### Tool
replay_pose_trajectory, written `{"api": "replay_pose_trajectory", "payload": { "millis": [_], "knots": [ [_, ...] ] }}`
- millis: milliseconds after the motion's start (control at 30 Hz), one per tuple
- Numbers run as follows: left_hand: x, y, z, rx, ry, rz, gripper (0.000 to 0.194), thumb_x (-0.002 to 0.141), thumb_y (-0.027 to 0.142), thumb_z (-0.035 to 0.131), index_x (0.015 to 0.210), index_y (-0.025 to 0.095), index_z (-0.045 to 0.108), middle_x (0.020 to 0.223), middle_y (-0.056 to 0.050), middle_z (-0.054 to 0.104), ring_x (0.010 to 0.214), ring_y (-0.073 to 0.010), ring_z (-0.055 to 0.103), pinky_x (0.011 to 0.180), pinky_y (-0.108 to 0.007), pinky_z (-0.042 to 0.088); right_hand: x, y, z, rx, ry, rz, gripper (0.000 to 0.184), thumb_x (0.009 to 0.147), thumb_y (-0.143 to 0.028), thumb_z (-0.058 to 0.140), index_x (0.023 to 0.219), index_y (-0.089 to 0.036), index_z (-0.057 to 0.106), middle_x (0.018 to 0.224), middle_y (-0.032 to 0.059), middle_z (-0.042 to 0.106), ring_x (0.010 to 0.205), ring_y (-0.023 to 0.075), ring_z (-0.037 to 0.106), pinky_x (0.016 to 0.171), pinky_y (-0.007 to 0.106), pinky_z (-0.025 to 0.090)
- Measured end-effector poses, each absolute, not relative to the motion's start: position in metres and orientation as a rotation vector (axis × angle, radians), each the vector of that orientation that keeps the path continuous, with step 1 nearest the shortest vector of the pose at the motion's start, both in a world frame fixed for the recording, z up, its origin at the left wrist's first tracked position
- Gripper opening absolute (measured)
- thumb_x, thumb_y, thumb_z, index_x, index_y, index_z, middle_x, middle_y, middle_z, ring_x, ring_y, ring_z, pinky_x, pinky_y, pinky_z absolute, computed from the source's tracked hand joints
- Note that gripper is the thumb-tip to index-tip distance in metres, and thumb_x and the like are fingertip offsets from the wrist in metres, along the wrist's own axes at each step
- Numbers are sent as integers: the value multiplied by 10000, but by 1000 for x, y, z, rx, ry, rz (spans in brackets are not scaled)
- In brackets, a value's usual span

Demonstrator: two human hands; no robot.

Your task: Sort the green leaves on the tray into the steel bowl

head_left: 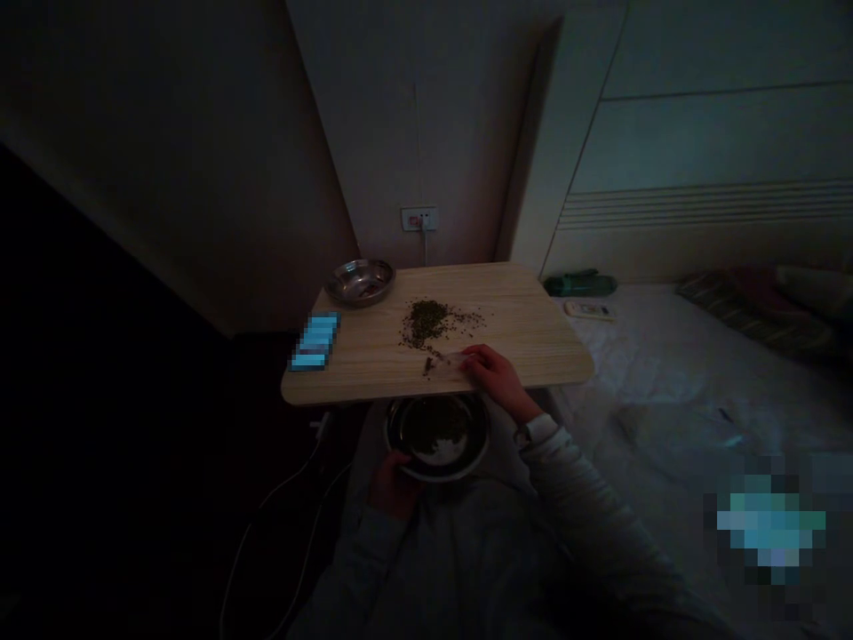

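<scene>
A pile of small dark green grains, perhaps beans [426, 320], lies on the small wooden table [533, 329], with loose ones scattered around it. At the table's near edge, my right hand [491, 373] has its fingers closed on a thin, see-through piece of plastic [450, 362]. A few grains lie by the plastic's left end. Below that edge, over my lap, my left hand [396, 482] grips the rim of a round bowl [443, 452]. Dark grains cover part of the bowl's inside. Dim light hides the left fingers under the bowl.
A steel bowl [361, 284] stands at the table's back left corner, near a blurred bright screen [316, 340]. On the bed at right lie a green bottle [581, 284] and a remote control [590, 310]. A white cable [250, 516] hangs at left. A wall socket [419, 219] is behind.
</scene>
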State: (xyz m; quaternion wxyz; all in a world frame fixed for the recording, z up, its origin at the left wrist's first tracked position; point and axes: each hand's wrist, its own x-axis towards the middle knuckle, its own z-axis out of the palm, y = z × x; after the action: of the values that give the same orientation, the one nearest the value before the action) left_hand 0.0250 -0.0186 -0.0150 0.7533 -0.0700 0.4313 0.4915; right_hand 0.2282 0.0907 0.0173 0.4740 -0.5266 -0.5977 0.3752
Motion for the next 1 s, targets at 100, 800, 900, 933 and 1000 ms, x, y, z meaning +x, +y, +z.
{"api": "replay_pose_trajectory", "payload": {
  "millis": [100, 800, 900, 933, 1000],
  "knots": [
    [25, -19, -15, -134, 978, 1080, 227, 612, 19, 499, 679, 152, 670, 630, -39, 713, 584, -188, 663, 602, -307, 541, 227, 92, 16, -1295, -1490, 904, 231, 735, -295, 518, 928, -207, 611, 731, -2, 677, 739, 171, 608, 734, 308, 451],
    [27, -18, -5, -174, 965, 1116, 251, 593, 6, 489, 678, 162, 667, 621, -34, 710, 601, -196, 677, 595, -303, 552, 228, 92, 22, -1312, -1552, 996, 228, 763, -268, 531, 962, -197, 615, 794, 16, 716, 741, 168, 631, 724, 305, 463],
    [25, -18, -13, -163, 970, 1119, 259, 593, 9, 502, 721, 144, 682, 667, -49, 726, 628, -206, 683, 606, -307, 549, 228, 92, 22, -1303, -1565, 1025, 228, 773, -272, 524, 969, -200, 615, 790, 15, 716, 717, 161, 628, 711, 300, 470],
    [25, -18, -15, -167, 968, 1119, 268, 589, 7, 505, 734, 140, 687, 677, -51, 728, 641, -210, 685, 620, -309, 549, 228, 92, 22, -1301, -1570, 1027, 229, 775, -274, 525, 973, -203, 616, 790, 14, 716, 718, 161, 628, 716, 301, 473],
    [25, -17, -16, -178, 953, 1122, 284, 580, 2, 507, 747, 135, 693, 684, -54, 729, 657, -214, 688, 642, -312, 547, 229, 91, 22, -1298, -1567, 1027, 231, 777, -274, 529, 977, -206, 620, 790, 13, 716, 732, 165, 634, 734, 310, 477]
  ]
}}
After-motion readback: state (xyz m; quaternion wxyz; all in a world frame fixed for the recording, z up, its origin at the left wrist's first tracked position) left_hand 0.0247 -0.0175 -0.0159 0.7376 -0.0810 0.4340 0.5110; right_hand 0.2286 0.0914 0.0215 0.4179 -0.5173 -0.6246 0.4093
